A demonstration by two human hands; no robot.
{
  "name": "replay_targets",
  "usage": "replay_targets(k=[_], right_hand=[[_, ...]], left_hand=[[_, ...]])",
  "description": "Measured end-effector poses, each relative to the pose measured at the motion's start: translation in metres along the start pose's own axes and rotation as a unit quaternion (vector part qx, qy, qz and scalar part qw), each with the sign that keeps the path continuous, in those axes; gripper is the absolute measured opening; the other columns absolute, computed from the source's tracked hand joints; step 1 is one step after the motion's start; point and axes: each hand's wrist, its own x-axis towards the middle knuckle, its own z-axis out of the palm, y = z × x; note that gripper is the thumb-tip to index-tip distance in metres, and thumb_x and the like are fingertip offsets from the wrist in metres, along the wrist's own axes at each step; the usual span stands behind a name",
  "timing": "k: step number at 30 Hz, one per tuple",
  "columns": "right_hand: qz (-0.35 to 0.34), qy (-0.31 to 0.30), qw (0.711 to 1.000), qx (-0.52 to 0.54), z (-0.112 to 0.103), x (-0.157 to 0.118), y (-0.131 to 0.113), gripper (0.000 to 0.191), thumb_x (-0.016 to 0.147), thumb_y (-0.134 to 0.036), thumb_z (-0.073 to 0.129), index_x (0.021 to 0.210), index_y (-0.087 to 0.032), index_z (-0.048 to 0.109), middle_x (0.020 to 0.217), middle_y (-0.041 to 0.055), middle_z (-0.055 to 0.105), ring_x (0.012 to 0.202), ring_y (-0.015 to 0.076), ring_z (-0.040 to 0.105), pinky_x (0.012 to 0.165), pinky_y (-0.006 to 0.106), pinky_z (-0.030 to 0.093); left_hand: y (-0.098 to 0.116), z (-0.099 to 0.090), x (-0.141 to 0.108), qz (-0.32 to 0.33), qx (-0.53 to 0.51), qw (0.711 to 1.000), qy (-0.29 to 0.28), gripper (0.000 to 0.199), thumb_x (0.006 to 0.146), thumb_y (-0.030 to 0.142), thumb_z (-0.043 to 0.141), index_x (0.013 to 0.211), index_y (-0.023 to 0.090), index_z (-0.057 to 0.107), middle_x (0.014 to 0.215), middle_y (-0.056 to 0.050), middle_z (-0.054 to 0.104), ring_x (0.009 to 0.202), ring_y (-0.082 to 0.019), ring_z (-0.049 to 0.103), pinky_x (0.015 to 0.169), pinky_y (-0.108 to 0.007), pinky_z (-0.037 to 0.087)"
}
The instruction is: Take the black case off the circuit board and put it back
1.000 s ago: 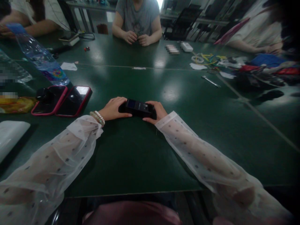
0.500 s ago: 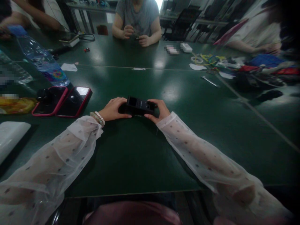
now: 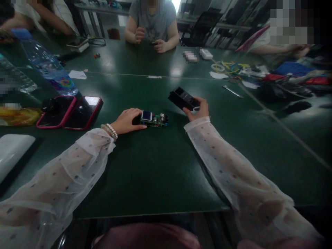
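Observation:
My left hand (image 3: 129, 120) grips the left end of a green circuit board (image 3: 155, 119) low over the table. A small screen (image 3: 147, 115) sits on the board's left part, and a dark connector block shows at its right end. Farther right, my right hand (image 3: 198, 109) holds a black plastic cover (image 3: 183, 98) between thumb and fingers. The cover has a rectangular window and is tilted, apart from the board. Part of the board's left end is hidden by my left fingers.
Two red-cased phones (image 3: 82, 112) lie to the left, with a plastic water bottle (image 3: 49, 65) behind them. A white object (image 3: 14, 152) is at the left edge. A wrench (image 3: 232, 91) and tangled cables (image 3: 230, 65) lie at right. A person (image 3: 153, 27) sits opposite.
The black cover has come off the circuit board, moving right and away from me in my right hand. The board's screen and parts are now exposed. My left hand has stayed nearly still.

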Motion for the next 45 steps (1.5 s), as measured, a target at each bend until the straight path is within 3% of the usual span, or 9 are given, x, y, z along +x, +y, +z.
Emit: replay_targets(k=[4,8,15,21,32,39,45], right_hand=[[0.030,-0.017,0.999,-0.022,0.008,-0.001,0.015,0.061,0.075,-0.044,0.067,0.129,-0.020,0.048,0.114,0.0122,0.059,0.107,0.0343,0.058,0.093,0.057,0.049],[0.007,-0.052,0.996,-0.068,0.010,-0.002,0.016,0.065,0.074,-0.041,0.069,0.131,-0.019,0.048,0.122,0.0157,0.057,0.116,0.0400,0.054,0.098,0.062,0.044],[0.004,-0.059,0.995,-0.079,0.016,0.000,0.021,0.071,0.070,-0.038,0.071,0.134,-0.018,0.046,0.124,0.0176,0.056,0.116,0.0422,0.052,0.098,0.066,0.042],[0.012,-0.075,0.993,-0.093,0.017,0.001,0.022,0.077,0.072,-0.041,0.070,0.138,-0.013,0.042,0.129,0.0219,0.053,0.119,0.0442,0.049,0.099,0.066,0.041],[-0.002,-0.082,0.992,-0.097,0.018,0.005,0.033,0.077,0.070,-0.043,0.072,0.136,-0.014,0.044,0.129,0.0210,0.054,0.121,0.0424,0.051,0.101,0.064,0.040],[0.011,-0.024,1.000,-0.002,0.015,-0.004,0.012,0.065,0.068,-0.048,0.076,0.124,-0.024,0.053,0.106,0.0124,0.063,0.104,0.0378,0.060,0.089,0.063,0.049],[-0.069,-0.032,0.988,0.135,0.012,-0.018,-0.032,0.062,0.076,-0.048,0.070,0.130,-0.028,0.048,0.123,0.0099,0.059,0.110,0.0301,0.060,0.088,0.050,0.054]], left_hand=[[0.001,0.000,0.000,0.000,0.006,1.000,0.004,0.060,0.082,0.064,0.060,0.124,0.020,0.056,0.132,-0.012,0.059,0.121,-0.030,0.053,0.104,-0.049,0.038],[0.000,0.000,0.001,0.000,0.005,1.000,0.004,0.060,0.082,0.065,0.059,0.124,0.022,0.056,0.132,-0.010,0.059,0.122,-0.030,0.052,0.104,-0.049,0.037],[-0.002,0.001,0.001,0.001,0.006,1.000,0.001,0.062,0.083,0.064,0.059,0.125,0.019,0.056,0.132,-0.012,0.059,0.122,-0.030,0.052,0.104,-0.049,0.037],[-0.001,0.000,0.000,-0.002,0.007,1.000,-0.004,0.062,0.083,0.066,0.058,0.126,0.020,0.055,0.133,-0.011,0.058,0.123,-0.031,0.052,0.105,-0.049,0.036],[-0.003,0.002,0.001,0.008,0.010,1.000,0.006,0.061,0.083,0.064,0.060,0.125,0.019,0.056,0.132,-0.012,0.059,0.122,-0.031,0.052,0.105,-0.049,0.037],[-0.003,0.003,0.001,0.004,0.010,1.000,0.009,0.061,0.083,0.064,0.060,0.125,0.020,0.056,0.133,-0.011,0.058,0.123,-0.030,0.052,0.104,-0.048,0.038],[-0.003,0.002,0.001,0.001,0.010,1.000,0.007,0.064,0.083,0.065,0.059,0.126,0.018,0.056,0.133,-0.012,0.059,0.122,-0.031,0.053,0.105,-0.048,0.037]])
